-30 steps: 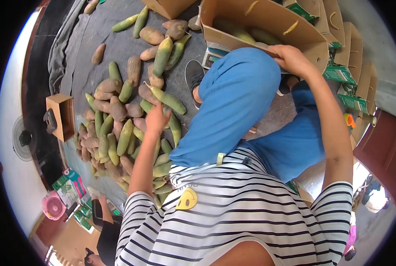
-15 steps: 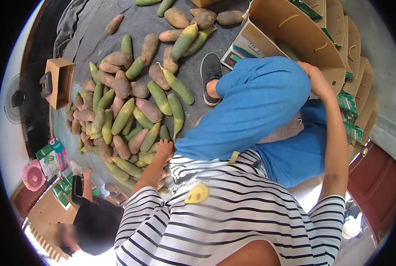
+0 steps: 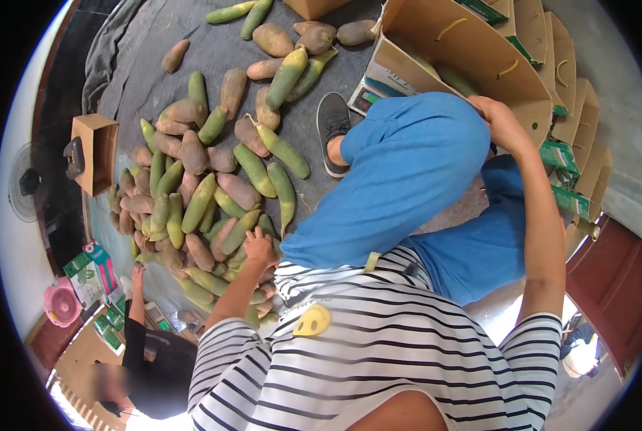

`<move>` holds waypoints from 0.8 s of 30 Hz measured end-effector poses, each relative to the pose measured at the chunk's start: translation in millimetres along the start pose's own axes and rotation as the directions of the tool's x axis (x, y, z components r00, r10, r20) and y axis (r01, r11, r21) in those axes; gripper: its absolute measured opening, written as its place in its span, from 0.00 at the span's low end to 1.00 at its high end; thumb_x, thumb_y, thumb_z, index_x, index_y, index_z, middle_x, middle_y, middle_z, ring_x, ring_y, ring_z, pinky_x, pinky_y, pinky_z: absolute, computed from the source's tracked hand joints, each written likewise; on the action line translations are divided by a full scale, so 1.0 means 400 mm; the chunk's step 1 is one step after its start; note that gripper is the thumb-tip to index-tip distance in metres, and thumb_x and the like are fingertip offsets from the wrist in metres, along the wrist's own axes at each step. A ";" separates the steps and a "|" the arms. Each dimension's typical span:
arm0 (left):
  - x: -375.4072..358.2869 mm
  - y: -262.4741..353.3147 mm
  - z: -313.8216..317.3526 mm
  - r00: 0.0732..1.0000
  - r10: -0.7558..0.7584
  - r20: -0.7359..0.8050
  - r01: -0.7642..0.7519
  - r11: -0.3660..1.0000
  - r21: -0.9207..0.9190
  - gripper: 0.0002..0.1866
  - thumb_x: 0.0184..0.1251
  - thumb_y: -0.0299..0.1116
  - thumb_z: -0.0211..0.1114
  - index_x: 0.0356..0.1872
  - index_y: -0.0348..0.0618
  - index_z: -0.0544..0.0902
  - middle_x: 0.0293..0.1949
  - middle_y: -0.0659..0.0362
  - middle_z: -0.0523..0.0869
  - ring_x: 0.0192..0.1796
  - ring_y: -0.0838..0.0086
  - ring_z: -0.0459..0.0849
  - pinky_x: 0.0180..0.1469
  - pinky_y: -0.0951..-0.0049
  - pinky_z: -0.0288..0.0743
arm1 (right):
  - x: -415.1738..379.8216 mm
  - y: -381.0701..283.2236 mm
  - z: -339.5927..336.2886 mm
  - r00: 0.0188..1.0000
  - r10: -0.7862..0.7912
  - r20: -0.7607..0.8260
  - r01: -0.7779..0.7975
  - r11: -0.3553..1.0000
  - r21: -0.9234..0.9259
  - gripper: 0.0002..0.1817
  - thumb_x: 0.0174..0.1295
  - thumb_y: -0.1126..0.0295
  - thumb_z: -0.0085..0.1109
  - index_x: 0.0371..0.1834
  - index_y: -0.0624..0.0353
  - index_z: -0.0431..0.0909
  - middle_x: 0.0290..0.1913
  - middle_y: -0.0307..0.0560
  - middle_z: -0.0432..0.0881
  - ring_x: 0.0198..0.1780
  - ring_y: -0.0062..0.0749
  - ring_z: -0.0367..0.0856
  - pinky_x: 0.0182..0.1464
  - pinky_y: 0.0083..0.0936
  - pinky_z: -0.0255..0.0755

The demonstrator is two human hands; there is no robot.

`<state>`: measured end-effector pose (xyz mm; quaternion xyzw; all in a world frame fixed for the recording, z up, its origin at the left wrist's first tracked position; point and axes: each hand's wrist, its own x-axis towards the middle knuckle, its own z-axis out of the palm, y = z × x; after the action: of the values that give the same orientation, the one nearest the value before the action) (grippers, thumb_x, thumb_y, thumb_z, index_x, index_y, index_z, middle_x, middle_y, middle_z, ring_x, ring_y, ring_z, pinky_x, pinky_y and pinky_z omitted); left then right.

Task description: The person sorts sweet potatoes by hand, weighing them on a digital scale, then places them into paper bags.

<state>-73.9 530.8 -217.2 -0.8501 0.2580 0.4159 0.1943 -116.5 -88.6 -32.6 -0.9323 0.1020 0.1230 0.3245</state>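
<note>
Dark floor cloth [image 3: 135, 79]; vegetable pile [image 3: 199, 205], ten o'clock. Left hand [image 3: 260, 248] on it, grip spread. Right hand [image 3: 506, 123] at one-o'clock carton [image 3: 472, 50]; grip indeterminable. Fan [image 3: 26, 181], nine o'clock.

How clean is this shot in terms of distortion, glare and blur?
Head view: strong fisheye curve, black corners, the row of boxes bending along the right edge; head view: white glare beside the red panel, lower right; head view: a co-worker's head smeared out, while the left hand and vegetables look fairly sharp.

Left hand [image 3: 260, 248] lowered, fingers [image 3: 250, 235] parted, right hand [image 3: 502, 128] curled, both forearms [image 3: 542, 223] bare
</note>
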 end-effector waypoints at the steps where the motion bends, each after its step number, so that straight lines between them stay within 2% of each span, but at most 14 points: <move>1: -0.009 -0.003 -0.050 0.999 -0.034 -0.043 0.030 0.994 -0.101 0.37 0.39 0.51 0.77 0.52 0.41 0.79 0.60 0.45 0.65 0.60 0.43 0.66 0.53 0.49 0.73 | -0.001 0.005 0.002 1.000 0.000 -0.003 0.000 1.000 -0.016 0.13 0.57 0.73 0.57 0.46 0.61 0.75 0.42 0.57 0.79 0.47 0.55 0.76 0.49 0.40 0.70; 2: -0.013 -0.007 -0.091 0.994 -0.073 -0.083 0.055 0.978 -0.202 0.37 0.40 0.51 0.77 0.51 0.39 0.79 0.60 0.45 0.65 0.59 0.42 0.67 0.52 0.51 0.74 | -0.001 0.011 0.002 1.000 -0.001 -0.006 0.000 0.999 -0.032 0.13 0.57 0.73 0.57 0.46 0.61 0.75 0.42 0.57 0.80 0.48 0.55 0.76 0.49 0.40 0.70; 3: -0.012 -0.013 -0.116 0.965 -0.124 -0.231 0.049 0.951 -0.304 0.38 0.40 0.53 0.77 0.49 0.34 0.78 0.58 0.42 0.67 0.57 0.42 0.70 0.55 0.54 0.73 | 0.000 0.015 0.004 1.000 -0.001 -0.010 0.001 0.999 -0.049 0.14 0.57 0.73 0.58 0.47 0.61 0.75 0.43 0.57 0.80 0.48 0.55 0.76 0.49 0.41 0.70; 6: 0.030 -0.014 -0.230 0.885 -0.319 -0.339 0.088 0.830 -0.551 0.38 0.42 0.54 0.76 0.48 0.32 0.78 0.57 0.41 0.69 0.58 0.44 0.71 0.56 0.54 0.72 | 0.003 0.010 0.000 1.000 0.012 0.010 -0.012 0.999 -0.043 0.15 0.56 0.74 0.58 0.48 0.60 0.76 0.44 0.57 0.80 0.49 0.55 0.76 0.50 0.41 0.71; 8: 0.060 -0.008 -0.325 0.863 -0.410 -0.296 0.181 0.797 -0.576 0.39 0.43 0.55 0.76 0.49 0.30 0.78 0.58 0.40 0.70 0.59 0.46 0.71 0.58 0.54 0.70 | 0.000 0.016 0.002 1.000 0.025 0.008 -0.025 0.999 -0.047 0.15 0.56 0.74 0.59 0.48 0.60 0.76 0.44 0.56 0.80 0.49 0.54 0.77 0.50 0.41 0.71; 11: 0.115 -0.050 -0.362 0.781 -0.454 -0.429 0.172 0.817 -0.551 0.40 0.45 0.57 0.75 0.53 0.34 0.77 0.59 0.39 0.70 0.61 0.46 0.71 0.61 0.56 0.68 | -0.001 0.007 0.000 1.000 0.017 -0.008 -0.018 0.998 -0.058 0.15 0.56 0.73 0.59 0.48 0.59 0.76 0.45 0.56 0.80 0.49 0.54 0.77 0.50 0.41 0.71; 14: 0.164 -0.084 -0.386 0.697 -0.373 -0.613 0.064 0.883 -0.464 0.40 0.42 0.56 0.76 0.49 0.30 0.78 0.60 0.40 0.71 0.63 0.49 0.70 0.60 0.55 0.69 | -0.006 0.023 0.016 0.999 0.005 -0.035 -0.008 0.995 -0.103 0.15 0.57 0.71 0.60 0.48 0.58 0.76 0.45 0.56 0.80 0.50 0.54 0.77 0.50 0.42 0.71; 15: 0.169 -0.081 -0.409 0.624 -0.309 -0.717 -0.015 0.913 -0.407 0.38 0.43 0.51 0.78 0.50 0.30 0.77 0.57 0.40 0.74 0.60 0.48 0.72 0.61 0.58 0.69 | -0.007 0.033 0.022 0.999 0.001 -0.048 -0.007 0.992 -0.127 0.15 0.57 0.70 0.60 0.48 0.58 0.76 0.45 0.56 0.80 0.50 0.54 0.77 0.50 0.42 0.72; 17: 0.116 -0.033 -0.529 0.643 -0.267 -0.718 -0.248 0.814 -0.525 0.35 0.46 0.45 0.78 0.50 0.30 0.76 0.53 0.43 0.78 0.56 0.54 0.77 0.59 0.62 0.71 | -0.011 0.021 0.020 0.999 -0.012 -0.038 0.006 0.987 -0.158 0.15 0.57 0.71 0.59 0.48 0.58 0.76 0.45 0.56 0.80 0.49 0.55 0.77 0.50 0.41 0.72; 18: 0.086 0.009 -0.612 0.650 -0.235 -0.722 -0.369 0.733 -0.571 0.34 0.48 0.42 0.79 0.51 0.30 0.75 0.51 0.45 0.79 0.54 0.56 0.79 0.58 0.65 0.72 | -0.014 0.015 0.010 0.999 -0.010 -0.038 0.003 0.983 -0.183 0.14 0.57 0.72 0.58 0.48 0.59 0.75 0.45 0.56 0.80 0.49 0.55 0.77 0.50 0.41 0.72; 20: 0.018 0.105 -0.766 0.596 -0.266 -0.757 -0.622 0.444 -0.645 0.28 0.52 0.33 0.78 0.50 0.30 0.74 0.47 0.52 0.81 0.48 0.68 0.82 0.54 0.71 0.75 | -0.008 0.016 0.010 1.000 -0.014 -0.015 0.010 0.980 -0.200 0.14 0.57 0.71 0.59 0.47 0.58 0.74 0.45 0.55 0.80 0.49 0.55 0.77 0.50 0.43 0.72; 22: -0.041 0.196 -0.900 0.486 -0.324 -0.812 -0.750 0.323 -0.578 0.27 0.53 0.30 0.77 0.51 0.32 0.74 0.48 0.56 0.81 0.47 0.75 0.81 0.51 0.73 0.76 | -0.013 0.003 0.008 0.999 0.026 -0.020 -0.029 0.986 -0.162 0.13 0.58 0.70 0.59 0.45 0.58 0.74 0.44 0.54 0.80 0.49 0.55 0.77 0.49 0.44 0.72; 24: -0.060 0.284 -1.000 0.330 -0.315 -0.890 -0.877 0.247 -0.413 0.28 0.52 0.31 0.77 0.51 0.33 0.74 0.48 0.55 0.81 0.47 0.74 0.81 0.52 0.72 0.76 | -0.013 -0.004 0.007 0.999 0.046 -0.002 -0.045 0.983 -0.177 0.13 0.58 0.71 0.59 0.46 0.57 0.75 0.44 0.54 0.80 0.49 0.54 0.77 0.49 0.43 0.72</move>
<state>88.2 229.7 20.6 -0.7672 0.2220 -0.0112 -0.6016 -121.3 -85.1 -32.3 -0.9547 0.1116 0.1399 0.2378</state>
